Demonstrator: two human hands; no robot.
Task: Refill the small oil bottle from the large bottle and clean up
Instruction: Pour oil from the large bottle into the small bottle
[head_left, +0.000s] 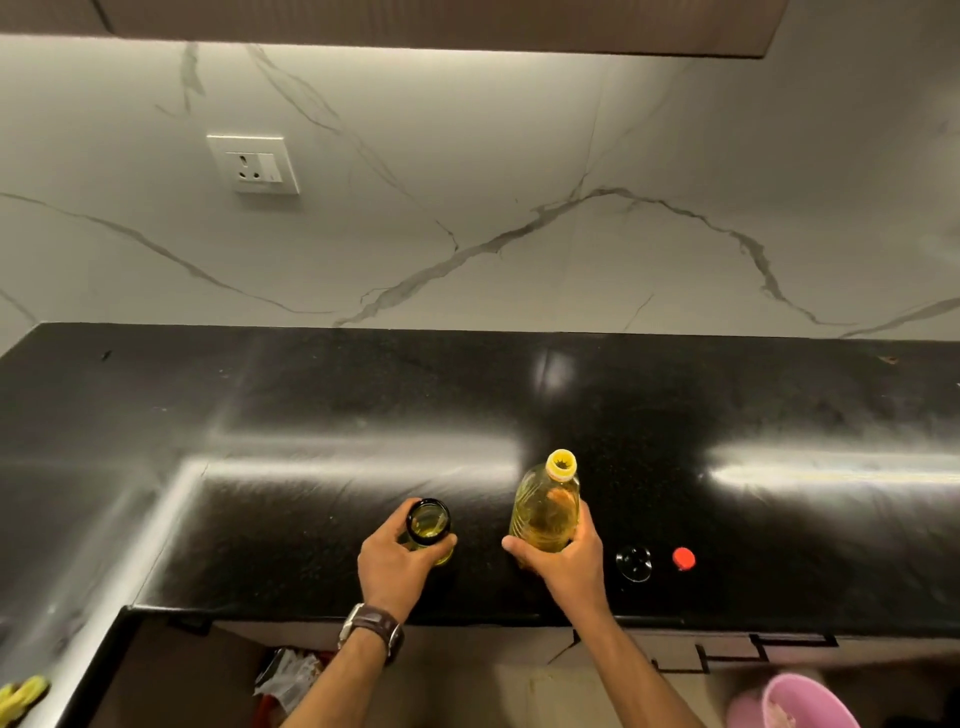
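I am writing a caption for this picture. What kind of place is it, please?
Most likely a home kitchen. A polished black countertop runs under a marble-patterned wall with a socket, and the hands hold a large bottle of cooking oil and a small bottle.

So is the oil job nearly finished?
Not yet. Done: both bottles are open, with the red cap and dark lid lying on the counter. In hand: the left hand holds the small bottle, the right hand grips the big bottle, which stands upright, so nothing is pouring. Left: pouring, capping and cleaning up.
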